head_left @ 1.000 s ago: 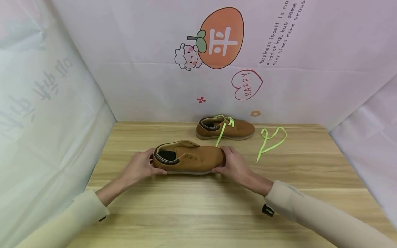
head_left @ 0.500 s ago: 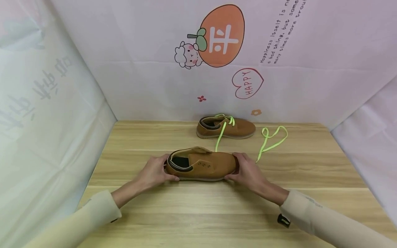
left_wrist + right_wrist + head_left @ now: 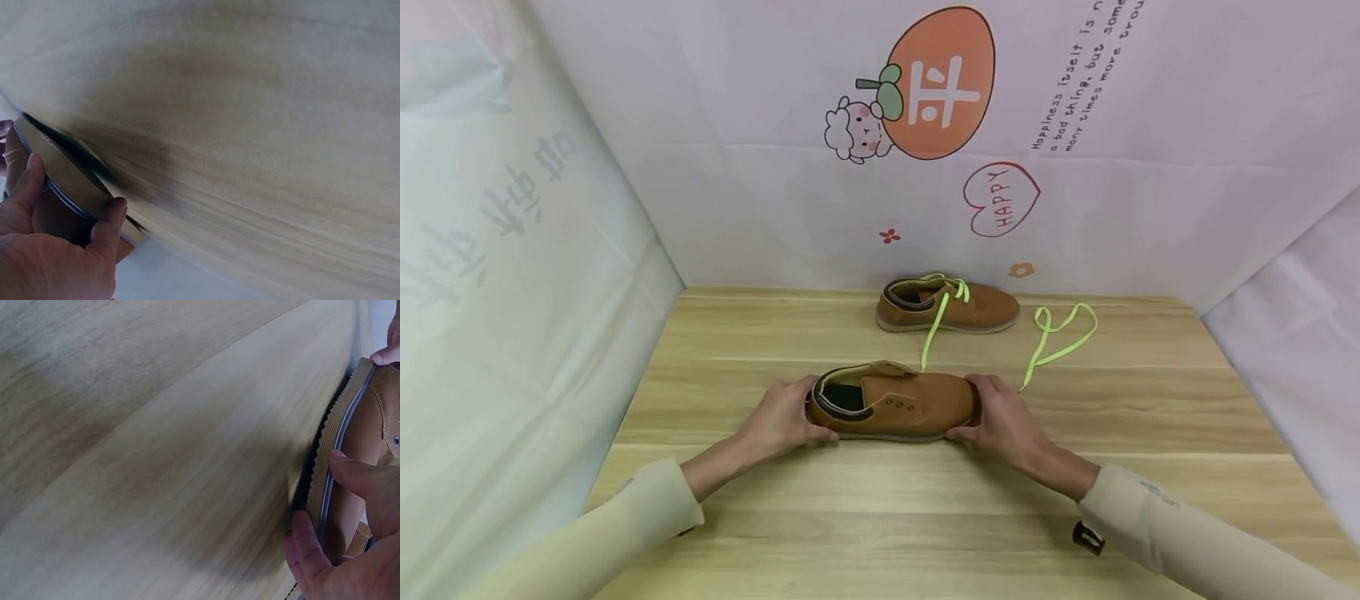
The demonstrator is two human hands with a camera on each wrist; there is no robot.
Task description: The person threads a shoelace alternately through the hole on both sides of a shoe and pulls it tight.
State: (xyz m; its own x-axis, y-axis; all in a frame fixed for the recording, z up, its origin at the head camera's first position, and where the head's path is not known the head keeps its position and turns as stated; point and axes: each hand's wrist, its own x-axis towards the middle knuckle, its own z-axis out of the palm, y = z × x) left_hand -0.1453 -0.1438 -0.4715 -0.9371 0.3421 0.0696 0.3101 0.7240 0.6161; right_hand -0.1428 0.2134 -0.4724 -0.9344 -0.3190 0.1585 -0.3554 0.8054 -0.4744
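Note:
A brown shoe (image 3: 936,404) without a lace lies lengthwise between my hands at mid-table, its heel to the left and toe to the right. My left hand (image 3: 784,419) grips the heel, thumb along the near side of the sole. Around the toe, my right hand (image 3: 1003,421) holds the other end. In the left wrist view the fingers (image 3: 110,225) touch the heel's sole edge. The right wrist view shows fingertips (image 3: 304,534) at the sole near the toe, with bare eyelets farther up the upper. Whether the sole rests flat on the wood is hard to tell.
Behind stands a second brown shoe (image 3: 988,310) with a bright green lace (image 3: 934,333) through it, one end trailing toward the near shoe. Another green lace (image 3: 1043,342) lies looped at the right. White printed cloth (image 3: 760,208) walls the wooden table (image 3: 880,517) at back and sides.
Both hands have carried the near shoe to the right and a little closer to me. Over the last half second it has shifted only slightly. The back shoe and loose lace stayed put.

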